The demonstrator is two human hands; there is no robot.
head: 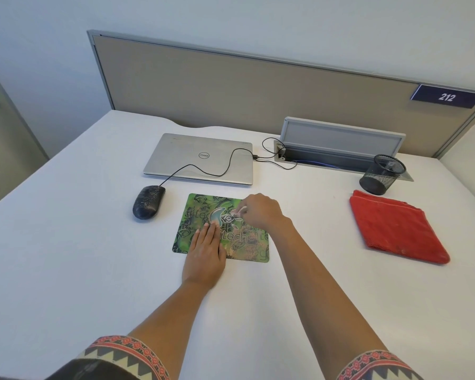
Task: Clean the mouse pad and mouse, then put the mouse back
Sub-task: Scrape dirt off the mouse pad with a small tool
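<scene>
A green patterned mouse pad (244, 244) lies flat on the white desk. My left hand (205, 253) rests palm down on its near left part, fingers together and flat. My right hand (261, 212) hovers over the pad's far right part, fingertips pinched on a small white wad (240, 212) that touches the pad's surface. The black wired mouse (148, 201) sits on the desk to the left of the pad, apart from both hands. Its cable runs back across the laptop.
A closed silver laptop (200, 157) lies behind the pad. A folded red cloth (395, 226) sits at the right, with a black mesh pen cup (381, 174) behind it. An open cable tray (337, 149) and a beige partition (231, 83) line the desk's back.
</scene>
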